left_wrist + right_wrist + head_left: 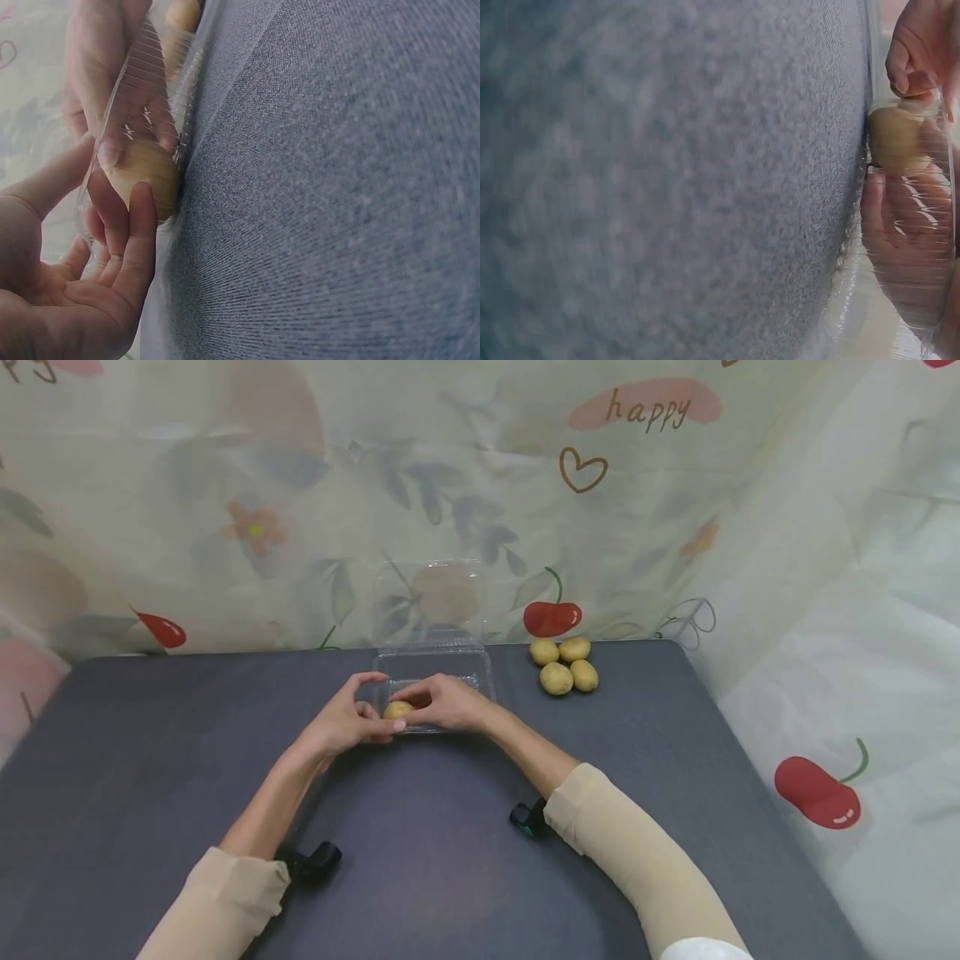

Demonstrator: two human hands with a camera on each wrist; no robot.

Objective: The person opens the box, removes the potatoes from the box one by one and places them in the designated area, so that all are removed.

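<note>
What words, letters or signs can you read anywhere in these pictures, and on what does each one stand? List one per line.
"happy": brown handwriting on a pink blotch of the printed curtain behind the table.
A brown outlined heart sign: on the same curtain, below the word.
Cut-off brown letters at the top left corner: curtain print, too cropped to read.
The clear plastic box, the potatoes and the table carry no text.

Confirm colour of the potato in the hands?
Pale yellow-tan potato; the left wrist view shows it best.
</note>
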